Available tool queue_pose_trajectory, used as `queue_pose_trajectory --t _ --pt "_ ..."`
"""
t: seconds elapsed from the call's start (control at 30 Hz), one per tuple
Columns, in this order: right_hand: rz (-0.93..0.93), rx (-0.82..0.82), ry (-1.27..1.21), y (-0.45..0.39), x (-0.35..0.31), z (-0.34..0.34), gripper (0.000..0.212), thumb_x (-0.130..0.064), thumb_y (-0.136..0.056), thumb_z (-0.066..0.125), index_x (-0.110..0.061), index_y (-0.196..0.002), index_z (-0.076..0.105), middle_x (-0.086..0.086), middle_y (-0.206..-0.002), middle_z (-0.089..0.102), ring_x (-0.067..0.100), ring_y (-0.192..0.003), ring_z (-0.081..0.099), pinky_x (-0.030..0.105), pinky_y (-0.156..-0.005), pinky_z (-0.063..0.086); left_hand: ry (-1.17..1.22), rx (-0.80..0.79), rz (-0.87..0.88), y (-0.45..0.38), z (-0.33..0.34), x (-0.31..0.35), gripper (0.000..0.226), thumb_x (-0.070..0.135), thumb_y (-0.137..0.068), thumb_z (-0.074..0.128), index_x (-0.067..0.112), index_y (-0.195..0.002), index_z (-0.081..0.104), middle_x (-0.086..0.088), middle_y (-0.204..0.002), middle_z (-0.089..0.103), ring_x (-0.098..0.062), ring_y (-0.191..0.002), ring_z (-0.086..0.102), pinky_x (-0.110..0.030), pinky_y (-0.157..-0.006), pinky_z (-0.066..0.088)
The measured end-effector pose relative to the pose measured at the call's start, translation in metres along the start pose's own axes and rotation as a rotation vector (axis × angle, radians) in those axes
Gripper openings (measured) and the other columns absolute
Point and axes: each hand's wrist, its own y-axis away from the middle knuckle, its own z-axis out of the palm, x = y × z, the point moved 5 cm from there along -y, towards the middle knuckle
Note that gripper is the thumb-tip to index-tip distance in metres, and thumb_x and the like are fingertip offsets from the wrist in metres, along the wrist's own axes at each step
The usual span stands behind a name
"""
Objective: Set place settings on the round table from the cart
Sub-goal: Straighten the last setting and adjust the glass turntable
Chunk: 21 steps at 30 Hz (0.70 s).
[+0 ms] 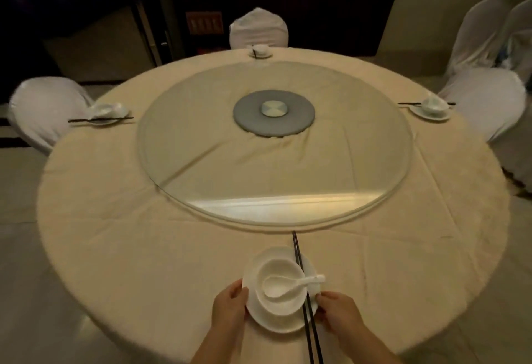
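A matt cream cloth, creased and faintly textured, covers the round table. A smooth clear glass turntable shines along its near edge over a matt grey hub. The near plate, bowl and spoon look like glossy white ceramic; dark chopsticks gleam slightly. White fabric covers the chairs.

White-covered chairs around, dark doorway behind, pale floor below.
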Motion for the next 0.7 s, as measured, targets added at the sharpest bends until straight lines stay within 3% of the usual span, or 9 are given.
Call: queue_pose_trajectory --t 0.1,0.13,0.2,0.27,0.33,0.43,0.5,0.6,0.7 --pt "-0.039 0.004 0.006 0.003 -0.007 0.002 0.034 -0.012 -0.091 0.061 -0.009 -0.061 0.078 0.011 -0.068 0.074 0.021 -0.060 0.070 0.026 -0.061 0.050 0.037 -0.037 0.020 0.008 0.001 0.009 0.029 0.000 -0.089 0.059 0.006 -0.115 0.072 -0.012 -0.089 0.076 -0.025 -0.083 0.068 -0.038 -0.084 0.053" --pt "-0.094 0.023 0.015 0.006 -0.014 0.006 0.038 -0.019 -0.090 0.062 -0.006 -0.057 0.075 0.012 -0.070 0.074 0.023 -0.065 0.070 0.021 -0.065 0.050 0.023 -0.063 0.046 0.012 0.002 0.014 0.030 0.007 -0.083 0.062 0.010 -0.111 0.074 -0.009 -0.087 0.077 -0.022 -0.084 0.070 -0.036 -0.085 0.052" --pt "-0.214 0.179 0.033 0.002 -0.023 0.009 0.050 -0.027 -0.083 0.067 -0.016 -0.035 0.057 0.014 -0.056 0.062 0.026 -0.058 0.066 0.006 -0.057 0.043 -0.070 -0.143 0.098 0.019 0.001 0.026 0.035 0.024 -0.068 0.060 0.021 -0.099 0.077 0.002 -0.087 0.078 -0.013 -0.088 0.071 -0.022 -0.080 0.052" --pt "-0.241 0.154 0.006 -0.001 -0.025 0.013 0.061 -0.006 -0.085 0.071 -0.021 -0.031 0.049 0.011 -0.053 0.058 0.026 -0.057 0.063 0.006 -0.053 0.041 -0.112 -0.172 0.122 0.020 -0.002 0.032 0.033 0.028 -0.064 0.058 0.030 -0.091 0.077 0.012 -0.086 0.078 -0.007 -0.093 0.070 -0.011 -0.072 0.048" --pt "-0.184 0.068 -0.015 0.009 -0.026 0.012 0.050 0.001 -0.090 0.065 -0.011 -0.041 0.061 0.009 -0.060 0.064 0.024 -0.063 0.066 0.010 -0.060 0.043 -0.118 -0.161 0.122 0.020 -0.002 0.031 0.032 0.026 -0.069 0.060 0.028 -0.096 0.078 0.014 -0.085 0.077 -0.004 -0.091 0.069 -0.009 -0.070 0.047" --pt "-0.051 0.085 -0.101 0.007 -0.014 0.000 0.041 -0.007 -0.091 0.063 -0.013 -0.051 0.068 0.012 -0.076 0.074 0.022 -0.075 0.069 0.027 -0.083 0.050 -0.040 -0.108 0.054 0.011 0.000 0.021 0.027 0.006 -0.089 0.060 0.017 -0.108 0.075 0.001 -0.085 0.079 -0.012 -0.085 0.072 -0.020 -0.077 0.053" --pt "-0.024 0.071 -0.042 0.009 -0.015 -0.001 0.035 -0.014 -0.091 0.063 -0.014 -0.056 0.069 0.015 -0.089 0.075 0.023 -0.085 0.071 0.033 -0.090 0.051 -0.004 -0.096 0.001 0.005 0.002 0.014 0.028 -0.001 -0.091 0.057 0.011 -0.111 0.073 -0.007 -0.087 0.078 -0.022 -0.089 0.073 -0.032 -0.088 0.053" --pt "0.022 0.094 -0.051 0.003 -0.007 -0.004 0.036 -0.010 -0.087 0.065 -0.013 -0.052 0.072 0.015 -0.077 0.074 0.029 -0.080 0.070 0.037 -0.083 0.053 -0.042 -0.067 0.006 -0.005 0.005 0.009 0.029 -0.004 -0.089 0.059 0.004 -0.114 0.072 -0.011 -0.091 0.077 -0.025 -0.090 0.071 -0.039 -0.090 0.054" --pt "0.019 0.097 -0.031 0.004 -0.001 -0.004 0.027 -0.010 -0.088 0.062 -0.007 -0.066 0.076 0.015 -0.069 0.072 0.027 -0.064 0.063 0.035 -0.065 0.046 -0.059 -0.050 -0.005 -0.005 0.007 0.005 0.029 -0.003 -0.088 0.059 0.004 -0.113 0.072 -0.008 -0.093 0.076 -0.026 -0.092 0.070 -0.044 -0.090 0.056"
